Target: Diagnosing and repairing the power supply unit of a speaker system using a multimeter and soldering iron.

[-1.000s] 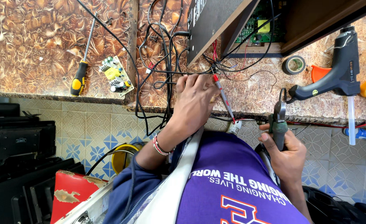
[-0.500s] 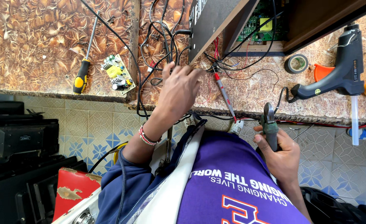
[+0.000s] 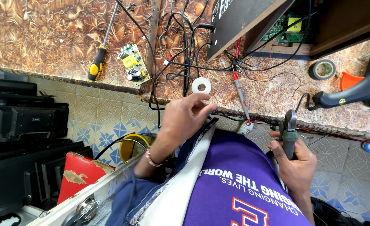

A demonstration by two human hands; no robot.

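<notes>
My left hand point(image 3: 184, 118), a beaded band on its wrist, hovers at the bench's front edge with its fingers loosely apart. Its fingertips lie just below a small white tape roll point(image 3: 201, 86) that rests flat on the patterned bench; I cannot tell whether they touch it. My right hand point(image 3: 294, 161) is closed around the green handle of a pair of cutters point(image 3: 289, 127), held upright in front of the bench edge. A red test probe point(image 3: 240, 91) lies between the two hands.
Tangled black wires point(image 3: 185, 46) run to an open dark cabinet point(image 3: 243, 21) with a green board inside. A yellow-handled screwdriver point(image 3: 96, 67) and a small circuit board point(image 3: 131, 65) lie left. A dark tape roll point(image 3: 322, 69) and glue gun point(image 3: 361, 94) sit right. Black equipment point(image 3: 21, 121) stands lower left.
My left hand has drawn back from the wires toward my body, uncovering the white tape roll. My right hand still holds the cutters and has hardly moved.
</notes>
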